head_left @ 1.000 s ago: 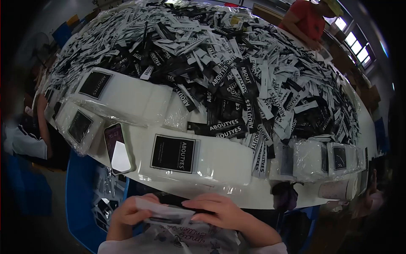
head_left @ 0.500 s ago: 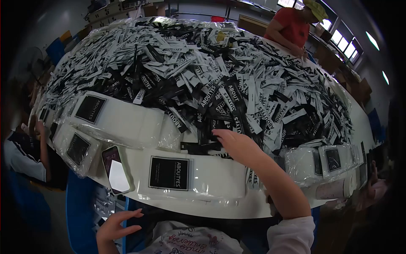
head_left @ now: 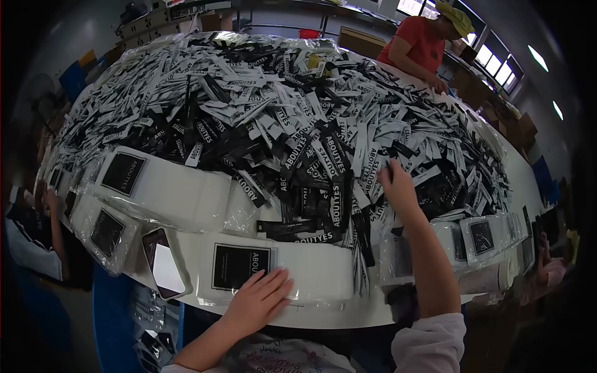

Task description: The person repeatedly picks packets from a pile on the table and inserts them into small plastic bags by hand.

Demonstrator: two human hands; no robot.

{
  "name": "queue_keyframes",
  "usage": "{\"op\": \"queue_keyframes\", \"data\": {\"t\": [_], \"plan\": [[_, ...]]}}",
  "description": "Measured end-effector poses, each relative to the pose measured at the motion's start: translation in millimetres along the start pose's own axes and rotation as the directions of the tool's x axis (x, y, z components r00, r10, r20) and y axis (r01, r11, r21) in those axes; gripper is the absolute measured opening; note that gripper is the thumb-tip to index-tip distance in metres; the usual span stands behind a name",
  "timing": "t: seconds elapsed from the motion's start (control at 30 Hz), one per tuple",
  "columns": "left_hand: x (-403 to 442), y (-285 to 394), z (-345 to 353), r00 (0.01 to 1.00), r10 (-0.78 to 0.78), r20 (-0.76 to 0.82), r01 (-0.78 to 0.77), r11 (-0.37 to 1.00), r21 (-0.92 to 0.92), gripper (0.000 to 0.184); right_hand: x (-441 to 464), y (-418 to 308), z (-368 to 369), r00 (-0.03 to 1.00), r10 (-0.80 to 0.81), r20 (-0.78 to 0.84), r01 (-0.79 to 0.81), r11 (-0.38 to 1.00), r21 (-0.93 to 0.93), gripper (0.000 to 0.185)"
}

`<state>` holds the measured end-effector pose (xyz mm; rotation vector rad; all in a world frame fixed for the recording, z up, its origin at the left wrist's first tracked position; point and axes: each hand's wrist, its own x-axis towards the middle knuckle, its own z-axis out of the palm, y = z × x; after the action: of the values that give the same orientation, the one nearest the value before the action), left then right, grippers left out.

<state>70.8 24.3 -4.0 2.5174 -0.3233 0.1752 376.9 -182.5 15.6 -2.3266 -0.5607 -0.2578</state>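
My left hand [head_left: 262, 299] lies flat, fingers stretched out, on the front clear plastic pack [head_left: 320, 270] with white contents and a black ABOUTYES label. My right hand [head_left: 398, 186] reaches over the front right of a broad pile of narrow black and white ABOUTYES packets [head_left: 333, 152]. Its fingers are bent together at a small dark thing, whose kind is hidden. Several black packets [head_left: 298, 231] lie between the pile and the front pack.
A phone [head_left: 163, 264] lies left of the front pack. More packs stand at left [head_left: 174, 186] and right [head_left: 482, 236]. A blue bin [head_left: 112, 317] with plastic bags is below the table edge. A person in red [head_left: 416, 50] works across the table; others sit at both sides.
My left hand has come up from below the table edge onto the front pack. My right hand has moved right and farther over the pile. The view has shifted slightly.
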Motion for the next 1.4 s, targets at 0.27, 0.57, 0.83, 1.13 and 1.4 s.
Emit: {"op": "queue_keyframes", "data": {"t": [0.27, 0.57, 0.83, 1.13, 1.4], "plan": [[-7.2, -1.0, 4.9, 0.950, -0.033, -0.310, 0.010, 0.997, -0.076, 0.035, -179.7, -84.3, -52.3, 0.884, -0.102, -0.456, 0.436, 0.533, 0.725, 0.043], [-11.9, 28.0, -2.9, 0.873, 0.064, -0.484, -0.068, 0.998, 0.009, 0.021, -278.0, -53.9, 7.9, 0.899, 0.416, -0.134, -0.221, 0.698, 0.681, 0.023], [-39.1, 67.8, 43.8, 0.946, 0.049, -0.320, -0.056, 0.998, -0.014, 0.021, -248.7, -123.4, 17.9, 0.879, 0.375, 0.294, -0.476, 0.655, 0.587, 0.034], [-29.4, 48.5, 10.4, 0.983, 0.133, -0.127, -0.150, 0.979, -0.137, 0.086, -277.7, -136.7, 5.7, 0.839, 0.136, 0.528, -0.463, 0.688, 0.559, 0.021], [-47.8, 44.6, 10.2, 0.991, 0.095, -0.090, -0.129, 0.820, -0.558, 0.065, -269.1, -144.4, -16.1, 0.906, 0.014, 0.424, -0.301, 0.726, 0.619, 0.021]]}}
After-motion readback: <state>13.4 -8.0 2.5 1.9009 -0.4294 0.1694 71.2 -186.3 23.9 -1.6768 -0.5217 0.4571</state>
